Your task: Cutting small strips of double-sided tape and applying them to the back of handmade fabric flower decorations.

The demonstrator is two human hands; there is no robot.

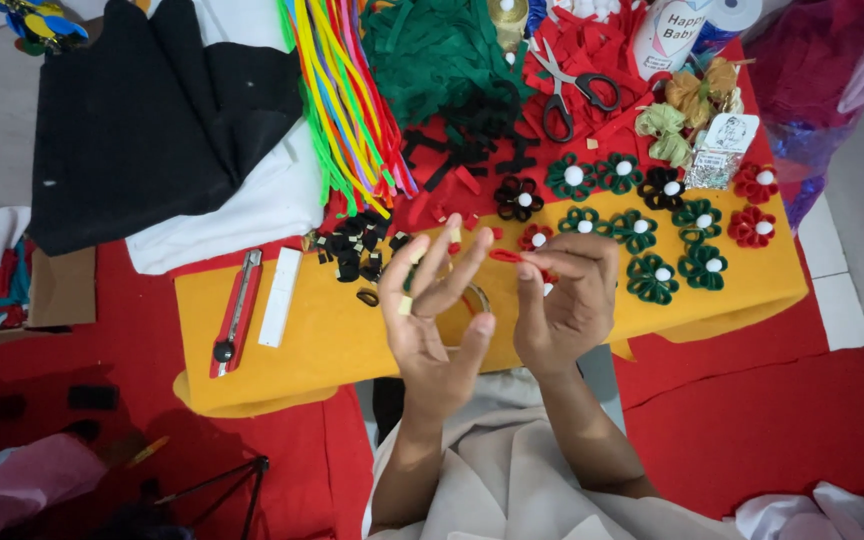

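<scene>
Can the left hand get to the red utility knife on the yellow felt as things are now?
Probably yes. The left hand is open with fingers spread, and the red utility knife lies to its left on the yellow felt, with only a white block beside it and bare felt between.

At the far right of my red felt stands a white, pink-lettered roll (pixel 670 32); just below it lies a small silvery packet (pixel 720 152) with a white label.
</scene>
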